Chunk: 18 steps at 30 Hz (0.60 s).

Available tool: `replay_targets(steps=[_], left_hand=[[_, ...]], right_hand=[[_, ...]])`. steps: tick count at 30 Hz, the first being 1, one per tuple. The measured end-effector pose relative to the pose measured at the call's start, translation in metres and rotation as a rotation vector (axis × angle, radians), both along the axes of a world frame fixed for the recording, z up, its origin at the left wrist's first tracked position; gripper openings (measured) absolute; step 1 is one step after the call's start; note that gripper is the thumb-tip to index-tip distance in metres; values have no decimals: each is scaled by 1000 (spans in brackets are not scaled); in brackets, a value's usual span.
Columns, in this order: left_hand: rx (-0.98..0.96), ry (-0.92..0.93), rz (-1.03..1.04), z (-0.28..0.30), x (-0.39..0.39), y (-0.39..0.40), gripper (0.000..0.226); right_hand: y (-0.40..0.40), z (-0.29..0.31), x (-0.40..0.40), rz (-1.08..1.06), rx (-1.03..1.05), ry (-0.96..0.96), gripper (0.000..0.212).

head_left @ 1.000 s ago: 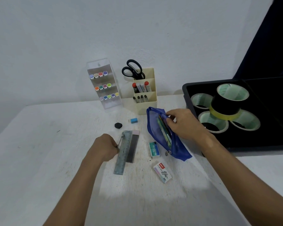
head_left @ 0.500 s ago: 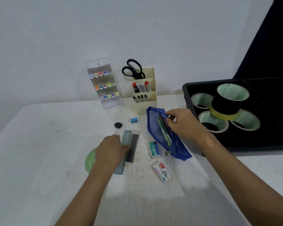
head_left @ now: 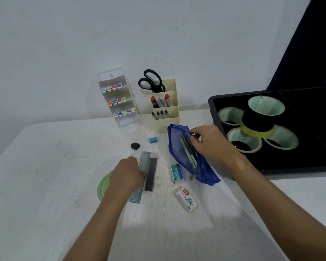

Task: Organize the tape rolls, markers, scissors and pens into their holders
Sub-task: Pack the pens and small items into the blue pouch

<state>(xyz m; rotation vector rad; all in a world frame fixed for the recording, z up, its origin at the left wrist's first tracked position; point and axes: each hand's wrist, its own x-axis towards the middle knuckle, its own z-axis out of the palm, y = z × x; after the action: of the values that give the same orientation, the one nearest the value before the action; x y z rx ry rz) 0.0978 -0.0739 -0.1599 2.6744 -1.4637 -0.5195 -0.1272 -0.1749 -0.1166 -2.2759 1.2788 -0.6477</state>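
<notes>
My left hand point(head_left: 127, 174) lies over the grey ruler point(head_left: 135, 196) on the white table, fingers curled at its left edge. My right hand point(head_left: 209, 144) pinches the upper lip of the open blue mesh pouch point(head_left: 205, 174), which has pens and pencils inside. Black scissors point(head_left: 151, 81) stand in the cream holder point(head_left: 167, 123) with markers and pens in its lower tiers. A clear rack point(head_left: 120, 121) holds rows of coloured markers. Several tape rolls point(head_left: 262, 117) sit in the black tray point(head_left: 213, 102) on the right.
Beside the ruler lies a black strip with a pink end point(head_left: 151, 176). A green protractor point(head_left: 103, 187) shows left of my wrist. Two staple boxes point(head_left: 177, 173) point(head_left: 186, 199), a blue eraser point(head_left: 153, 139) and a small black lump point(head_left: 135, 146) lie loose on the table.
My left hand has moved right from beside the ruler onto it, uncovering the green protractor. My right hand has stayed on the pouch's opening.
</notes>
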Motion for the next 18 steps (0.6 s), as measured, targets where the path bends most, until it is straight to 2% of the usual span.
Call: replay_targets(steps=[6, 12, 15, 18], left_hand=[[-11, 137, -13, 10, -1, -7, 29], [-328, 183, -66, 50, -16, -19, 21], [-354, 385, -73, 68, -34, -28, 19], [-245, 613, -63, 76, -54, -38, 16]], right_hand=[[0, 0, 1, -4, -5, 7, 26], [0, 1, 1, -17, 0, 8, 26], [0, 1, 0, -21, 0, 7, 25], [0, 2, 1, -35, -7, 6, 25]])
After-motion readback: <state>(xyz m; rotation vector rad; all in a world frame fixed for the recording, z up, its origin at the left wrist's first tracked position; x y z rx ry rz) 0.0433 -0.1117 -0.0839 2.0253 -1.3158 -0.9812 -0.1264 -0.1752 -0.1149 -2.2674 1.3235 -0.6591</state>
